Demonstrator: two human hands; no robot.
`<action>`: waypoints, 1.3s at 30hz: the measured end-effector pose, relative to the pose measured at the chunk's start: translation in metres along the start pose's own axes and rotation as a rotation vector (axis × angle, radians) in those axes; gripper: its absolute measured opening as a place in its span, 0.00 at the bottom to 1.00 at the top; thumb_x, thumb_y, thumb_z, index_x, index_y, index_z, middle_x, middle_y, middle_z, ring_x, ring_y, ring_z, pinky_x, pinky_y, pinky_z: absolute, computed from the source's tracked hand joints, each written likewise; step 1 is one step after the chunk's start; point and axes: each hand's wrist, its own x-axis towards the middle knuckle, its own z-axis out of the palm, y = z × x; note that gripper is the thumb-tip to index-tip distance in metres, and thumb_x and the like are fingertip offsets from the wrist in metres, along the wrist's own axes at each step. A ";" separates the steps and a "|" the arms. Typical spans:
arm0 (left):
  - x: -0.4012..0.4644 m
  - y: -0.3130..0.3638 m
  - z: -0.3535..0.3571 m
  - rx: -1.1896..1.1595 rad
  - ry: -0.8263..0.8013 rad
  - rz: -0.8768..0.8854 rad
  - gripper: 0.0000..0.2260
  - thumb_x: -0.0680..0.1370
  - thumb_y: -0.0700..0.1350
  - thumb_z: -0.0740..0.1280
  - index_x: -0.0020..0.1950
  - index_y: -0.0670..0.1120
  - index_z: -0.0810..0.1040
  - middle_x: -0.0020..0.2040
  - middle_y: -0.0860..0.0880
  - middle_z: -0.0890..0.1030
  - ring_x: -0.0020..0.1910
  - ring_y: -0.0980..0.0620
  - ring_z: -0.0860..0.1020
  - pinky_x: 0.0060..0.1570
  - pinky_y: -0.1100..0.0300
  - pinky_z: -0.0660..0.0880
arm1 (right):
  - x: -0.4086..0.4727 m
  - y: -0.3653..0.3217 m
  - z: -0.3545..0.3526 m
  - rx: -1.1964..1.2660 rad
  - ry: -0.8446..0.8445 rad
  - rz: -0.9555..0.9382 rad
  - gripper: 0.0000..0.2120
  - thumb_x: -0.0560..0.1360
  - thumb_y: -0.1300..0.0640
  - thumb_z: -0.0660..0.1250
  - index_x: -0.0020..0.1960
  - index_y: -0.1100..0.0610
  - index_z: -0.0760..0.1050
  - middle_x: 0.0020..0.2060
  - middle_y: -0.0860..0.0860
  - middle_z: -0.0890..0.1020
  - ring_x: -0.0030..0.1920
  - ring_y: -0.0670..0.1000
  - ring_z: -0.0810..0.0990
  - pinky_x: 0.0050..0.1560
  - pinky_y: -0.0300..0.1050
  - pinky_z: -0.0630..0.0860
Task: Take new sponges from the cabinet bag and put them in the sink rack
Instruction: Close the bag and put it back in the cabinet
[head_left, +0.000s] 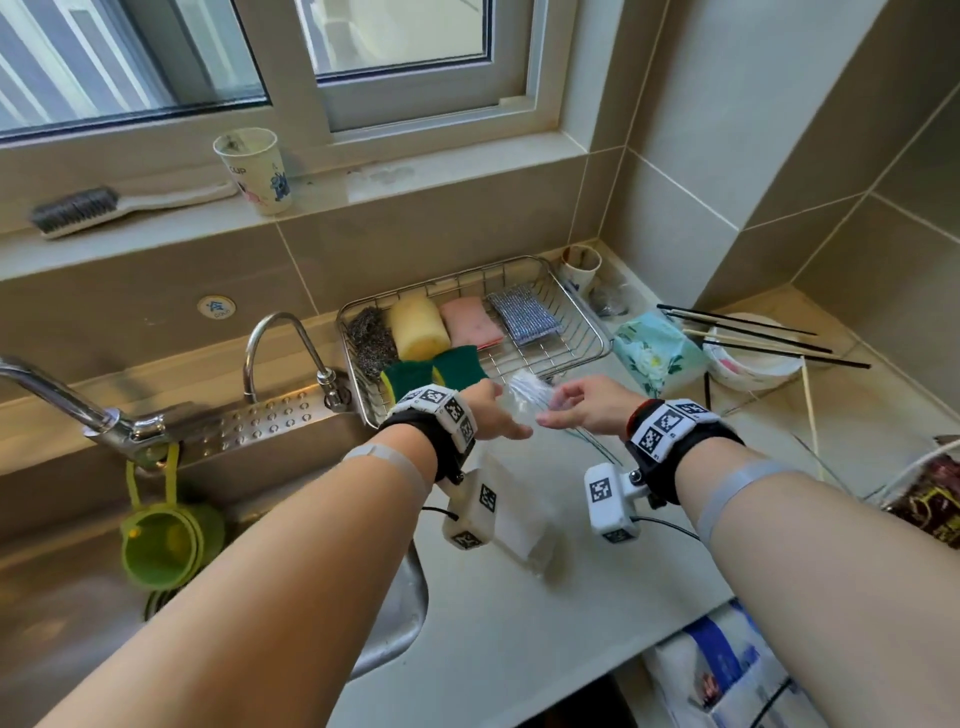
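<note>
A wire sink rack (587, 347) stands on the counter behind the sink. In it lie a steel scourer (370, 332), a yellow sponge (418, 327), a pink cloth (471, 323), a blue-silver scrub pad (524, 316) and two green-topped sponges (436, 370) at its front edge. In front of the rack, my left hand (496, 415) and my right hand (584, 410) both pinch the crumpled top of a clear plastic bag (524, 391). The bag hangs down between my wrists with a white block (519, 514) inside it.
The steel sink (78, 597) with two taps and a green cup (166, 540) is on the left. Right of the rack are a tissue pack (654, 353), a bowl with chopsticks (753, 353) and a dark packet (930, 509). A brush and a paper cup sit on the sill.
</note>
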 end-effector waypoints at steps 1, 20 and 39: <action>0.001 0.000 -0.003 -0.105 -0.015 0.000 0.36 0.74 0.52 0.75 0.77 0.45 0.64 0.70 0.44 0.73 0.66 0.44 0.74 0.64 0.50 0.73 | -0.001 -0.004 -0.002 0.007 -0.028 -0.013 0.12 0.66 0.49 0.81 0.39 0.51 0.80 0.39 0.46 0.83 0.44 0.47 0.80 0.45 0.43 0.72; -0.001 0.027 0.016 -0.370 0.217 0.243 0.06 0.76 0.46 0.74 0.40 0.49 0.81 0.28 0.56 0.83 0.24 0.65 0.79 0.22 0.71 0.72 | -0.027 -0.007 -0.029 -0.049 0.232 -0.213 0.05 0.75 0.56 0.75 0.47 0.57 0.85 0.39 0.50 0.85 0.42 0.49 0.83 0.44 0.43 0.78; -0.066 -0.001 0.022 -0.255 0.132 0.528 0.06 0.75 0.51 0.75 0.42 0.50 0.86 0.36 0.52 0.87 0.33 0.59 0.84 0.35 0.63 0.80 | -0.133 -0.025 0.044 -0.192 0.513 -0.062 0.07 0.73 0.49 0.75 0.37 0.48 0.83 0.36 0.46 0.86 0.43 0.49 0.84 0.48 0.47 0.82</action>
